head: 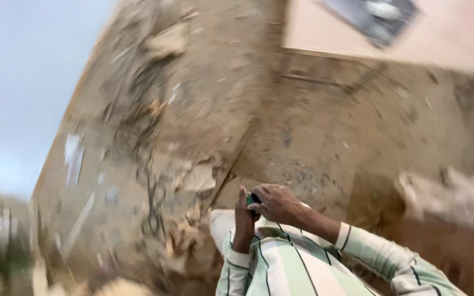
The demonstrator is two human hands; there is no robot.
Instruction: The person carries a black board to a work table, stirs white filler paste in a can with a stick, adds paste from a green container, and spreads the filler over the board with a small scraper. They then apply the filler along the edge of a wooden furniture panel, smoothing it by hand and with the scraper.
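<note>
Head view, blurred: my right hand (277, 203) curls over a small dark-and-green object (253, 200), my left hand (243, 216) pinching it from seven o'clock, above the dusty debris-strewn ground (204, 109).

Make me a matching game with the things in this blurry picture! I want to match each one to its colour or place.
Things:
1. small object between the hands
2. sleeve
3. pale board
4. sky

Matches:
A. top right corner
B. striped pale green and white
C. green and dark
D. grey-blue, on the left

Pairs: 1-C, 2-B, 3-A, 4-D
</note>
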